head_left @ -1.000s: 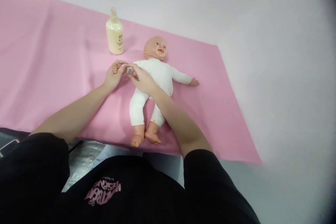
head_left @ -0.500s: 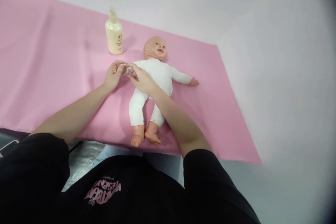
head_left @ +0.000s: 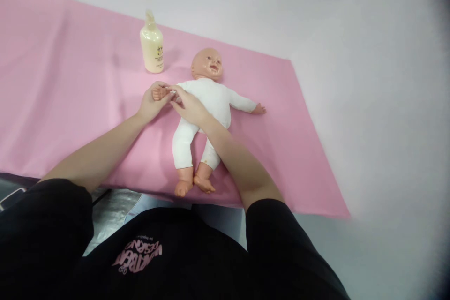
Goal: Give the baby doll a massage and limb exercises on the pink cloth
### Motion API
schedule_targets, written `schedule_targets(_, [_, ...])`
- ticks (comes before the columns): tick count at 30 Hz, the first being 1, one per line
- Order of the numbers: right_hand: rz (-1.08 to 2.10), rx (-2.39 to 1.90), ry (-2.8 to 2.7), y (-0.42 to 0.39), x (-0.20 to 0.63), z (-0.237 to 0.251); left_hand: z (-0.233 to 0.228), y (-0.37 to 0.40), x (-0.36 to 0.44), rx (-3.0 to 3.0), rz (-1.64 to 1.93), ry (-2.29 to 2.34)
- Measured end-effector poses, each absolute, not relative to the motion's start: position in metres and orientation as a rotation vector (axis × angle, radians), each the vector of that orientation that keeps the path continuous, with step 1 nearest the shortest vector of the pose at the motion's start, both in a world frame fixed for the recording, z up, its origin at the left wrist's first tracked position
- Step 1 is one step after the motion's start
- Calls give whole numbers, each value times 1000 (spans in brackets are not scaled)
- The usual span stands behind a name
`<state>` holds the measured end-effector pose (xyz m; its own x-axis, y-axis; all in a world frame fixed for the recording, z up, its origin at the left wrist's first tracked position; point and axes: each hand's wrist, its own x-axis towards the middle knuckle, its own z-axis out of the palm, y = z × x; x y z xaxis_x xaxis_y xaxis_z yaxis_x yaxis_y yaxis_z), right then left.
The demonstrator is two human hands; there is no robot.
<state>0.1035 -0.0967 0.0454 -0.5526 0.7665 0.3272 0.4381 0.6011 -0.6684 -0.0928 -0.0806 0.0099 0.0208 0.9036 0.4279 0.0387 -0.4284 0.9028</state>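
A baby doll [head_left: 215, 101] with a white cloth body lies on its back, its bald head [head_left: 206, 63] toward the far side. Its arm on my left is stretched out sideways between my hands. My left hand [head_left: 153, 102] is closed around that arm near the wrist, and the doll's small hand [head_left: 160, 93] shows over my palm. Closer to the doll's body, my right hand [head_left: 190, 107] is closed with bent fingers around the same arm's sleeve. The arm is partly hidden by my fingers. The doll's other arm [head_left: 242, 101] rests out to the right.
A pale yellow pump bottle [head_left: 153, 49] stands beyond my left hand. Pink cloth [head_left: 70, 79] covers the table, whose near edge runs just past the doll's feet [head_left: 184, 183]. A whitish surface [head_left: 369, 79] lies beyond the far and right edges.
My left hand's thumb and fingers have slid along the doll's arm toward its body, leaving more of the doll's hand showing. My right hand has barely moved.
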Motion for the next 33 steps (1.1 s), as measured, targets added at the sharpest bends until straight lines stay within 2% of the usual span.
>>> schedule_targets(17, [619,-770,-2246,-97,103,52,24,-87,-92,1555,1476,1002])
schedule_targets(33, [586,-763,-2328,-105,105,57,11,-81,-94,1601,1444,966])
